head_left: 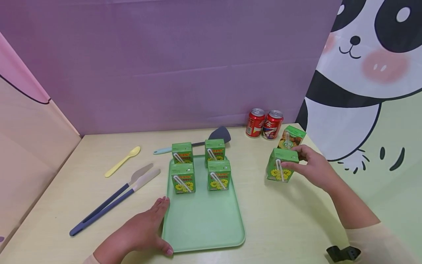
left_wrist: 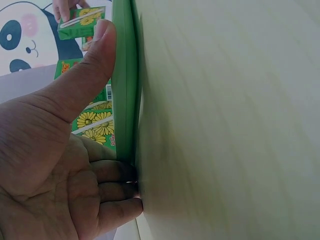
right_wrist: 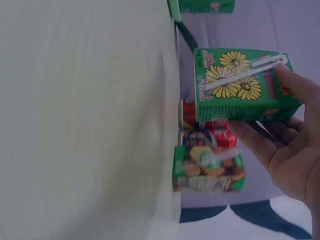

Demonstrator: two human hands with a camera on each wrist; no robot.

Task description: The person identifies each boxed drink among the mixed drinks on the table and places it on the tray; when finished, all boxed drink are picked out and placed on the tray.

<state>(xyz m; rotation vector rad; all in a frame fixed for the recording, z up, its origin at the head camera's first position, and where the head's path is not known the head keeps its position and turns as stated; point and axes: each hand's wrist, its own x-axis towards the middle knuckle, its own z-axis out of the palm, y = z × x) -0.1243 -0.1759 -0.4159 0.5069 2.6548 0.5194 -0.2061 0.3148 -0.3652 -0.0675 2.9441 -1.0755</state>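
My right hand (head_left: 313, 167) pinches a green drink carton (head_left: 274, 171) with yellow flowers and a white straw on its front. In the right wrist view, a gap separates the held carton (right_wrist: 235, 85) from the table. Just behind it stands another green carton (head_left: 291, 136), with a brown picture. My left hand (head_left: 143, 227) rests against the left side of a light green tray (head_left: 204, 223), thumb near its front corner and fingers straight along the edge. Several flowered cartons (head_left: 183, 179) stand in two rows toward the tray's back; the rear ones are partly hidden.
Two red cans (head_left: 255, 123) stand at the back right by the purple cloth. A spatula (head_left: 220, 134) lies behind the tray. Blue-handled tongs (head_left: 108, 205) and a yellow spoon (head_left: 122, 161) lie to the left. A panda-printed wall borders the right side.
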